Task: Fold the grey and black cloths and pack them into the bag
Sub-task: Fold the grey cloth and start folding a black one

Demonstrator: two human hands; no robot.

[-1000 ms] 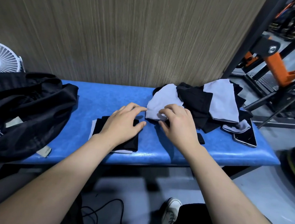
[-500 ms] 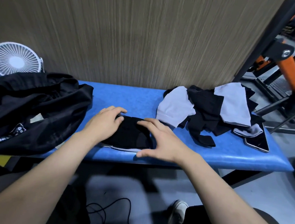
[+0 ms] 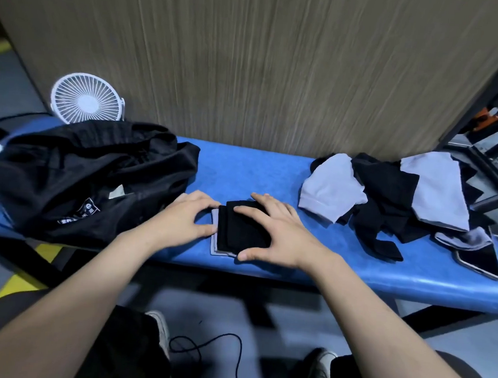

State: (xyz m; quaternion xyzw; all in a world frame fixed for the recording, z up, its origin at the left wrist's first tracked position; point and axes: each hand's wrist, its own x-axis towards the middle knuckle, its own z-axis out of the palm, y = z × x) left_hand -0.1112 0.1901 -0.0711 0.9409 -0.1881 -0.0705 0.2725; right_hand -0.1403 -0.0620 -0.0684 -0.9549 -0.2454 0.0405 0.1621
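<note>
Folded cloths (image 3: 240,231), black over grey, sit stacked at the counter's (image 3: 243,170) front edge. The right hand (image 3: 271,232) lies flat on top with fingers spread, thumb at the near corner; the left hand (image 3: 187,218) touches the stack's left edge, fingers loosely extended. The bag (image 3: 88,176) waits just left. An unfolded pile (image 3: 390,197) remains, so plenty is left.
</note>
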